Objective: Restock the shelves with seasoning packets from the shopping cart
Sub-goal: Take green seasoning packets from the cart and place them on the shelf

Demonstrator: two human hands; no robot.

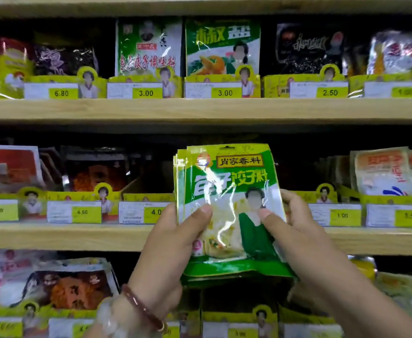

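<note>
Packets [227, 206]: green seasoning pouches, several stacked face to face, held upright in front of the middle shelf [78, 236]. Thin glossy film, judged light, soft and prone to slip or fan apart. Best gripped at both side edges, low on the stack, with thumbs on the front face.

Left hand [173, 242]: curled round the left edge of the stack, thumb pressed on the front, remaining fingers hidden behind. Right hand [295, 223]: curled round the right edge, thumb likewise on the front, fingertips wrapped over the side. Stack pinched between both hands; lower corners slightly splayed.

Position relative to the middle shelf: stack centred before a dark gap in the row, above the shelf lip, between a yellow price tag [155, 212] marked 4.0 on the left and a tag [341, 215] marked 1.00 on the right. Gap judged the likely slot for the stack; contents behind the stack hidden.

Surroundings relative to the middle shelf: wooden board with yellow card trays along the front. Upper shelf [200, 109] above, filled with upright packets and tags reading 6.80, 3.00, 3.00, 2.50. Lower row beneath, holding further pouches. Beaded bracelet [141, 308] on the left wrist. Shopping cart not in view.
</note>
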